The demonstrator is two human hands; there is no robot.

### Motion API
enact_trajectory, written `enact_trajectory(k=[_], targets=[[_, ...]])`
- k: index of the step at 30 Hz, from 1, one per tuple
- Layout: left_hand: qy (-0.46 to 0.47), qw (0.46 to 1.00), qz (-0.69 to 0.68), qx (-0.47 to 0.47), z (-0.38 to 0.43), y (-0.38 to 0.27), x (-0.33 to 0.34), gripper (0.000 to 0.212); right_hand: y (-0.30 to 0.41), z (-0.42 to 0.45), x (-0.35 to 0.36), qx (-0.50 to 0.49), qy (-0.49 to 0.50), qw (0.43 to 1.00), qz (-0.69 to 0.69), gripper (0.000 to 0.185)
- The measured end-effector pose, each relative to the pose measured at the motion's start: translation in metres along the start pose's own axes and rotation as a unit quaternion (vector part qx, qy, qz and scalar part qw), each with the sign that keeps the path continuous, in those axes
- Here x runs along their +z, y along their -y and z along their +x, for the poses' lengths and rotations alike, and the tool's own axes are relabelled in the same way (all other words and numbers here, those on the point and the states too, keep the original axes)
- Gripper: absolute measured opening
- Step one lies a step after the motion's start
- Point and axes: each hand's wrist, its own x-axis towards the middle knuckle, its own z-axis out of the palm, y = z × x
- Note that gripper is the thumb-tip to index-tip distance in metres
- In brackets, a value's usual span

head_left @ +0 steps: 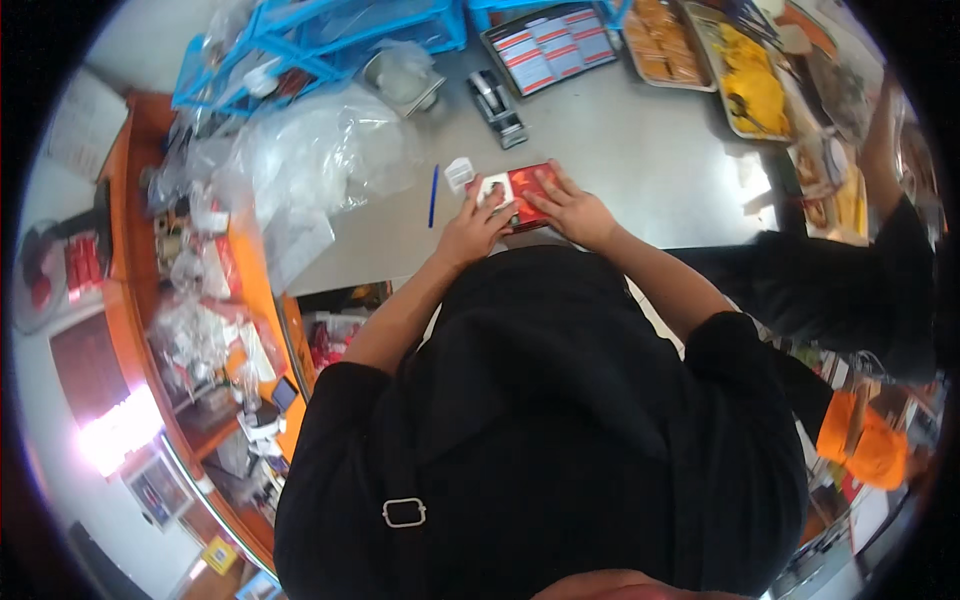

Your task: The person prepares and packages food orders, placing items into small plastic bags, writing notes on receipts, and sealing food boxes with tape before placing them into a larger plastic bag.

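A flat red and white cardboard box (528,202) lies at the near edge of a metal-topped table, right in front of my body. My left hand (478,223) holds its left end, with fingers spread over the white printed panel. On the red right half rest the fingers of my right hand (577,212), the palm at the near edge. Both thumbs are hard to make out. Just left of the box are a small white printed label (459,175) and a blue pen (433,196). A black tape dispenser (498,109) stands beyond the box.
Clear plastic bags (330,142) cover the table's left side. Blue plastic racks (360,37) and a tray of printed labels (551,49) line the back. Metal trays of wrapped orange pieces (667,45) and yellow food (754,82) stand at right, near another person's arm (881,150).
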Motion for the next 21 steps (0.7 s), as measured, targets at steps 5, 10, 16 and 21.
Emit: enact_trajectory(k=[5, 10, 16, 21], targets=[[0.036, 0.999, -0.017, -0.037, -0.01, -0.008, -0.009, 0.061, 0.003, 0.008, -0.019, 0.024, 0.129, 0.991, 0.026, 0.062], [0.035, 0.998, -0.009, -0.045, 0.0, -0.024, -0.029, 0.07, 0.014, 0.01, -0.04, 0.025, 0.144, 0.989, 0.007, 0.068], [0.0, 0.996, 0.036, -0.078, 0.0, -0.024, -0.014, 0.064, 0.011, 0.019, -0.017, -0.007, 0.094, 0.995, 0.037, 0.065], [0.022, 0.992, 0.02, -0.124, -0.015, -0.023, -0.033, 0.065, -0.051, 0.103, -0.003, 0.339, -0.139, 0.876, 0.313, 0.05]])
